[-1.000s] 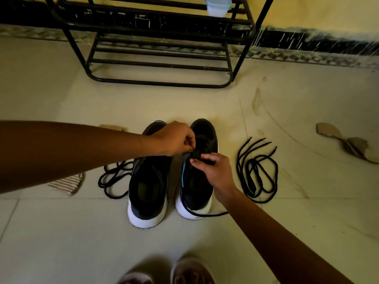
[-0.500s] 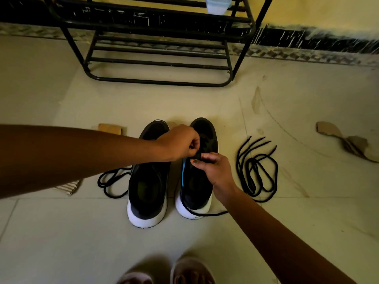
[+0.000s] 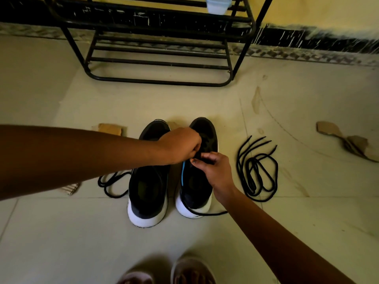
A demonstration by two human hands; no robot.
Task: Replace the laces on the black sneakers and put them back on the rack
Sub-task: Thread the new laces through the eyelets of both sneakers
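Observation:
Two black sneakers with white soles stand side by side on the floor, toes toward the rack: the left sneaker (image 3: 148,187) and the right sneaker (image 3: 200,181). Over the right sneaker's eyelets my left hand (image 3: 181,145) pinches a black lace. My right hand (image 3: 215,171) pinches the lace just below it on the same shoe. A length of that lace (image 3: 207,213) trails round the right sneaker's heel. The black metal shoe rack (image 3: 162,48) stands behind.
A loose coil of black lace (image 3: 257,171) lies right of the shoes, another black lace (image 3: 111,184) left of them. Cardboard scraps lie at the left (image 3: 109,129) and far right (image 3: 346,140). A pale plastic container (image 3: 217,4) sits on the rack. My feet show at the bottom edge.
Both hands have shifted slightly to the right and closer together over the right sneaker. The shoes and loose laces have not moved.

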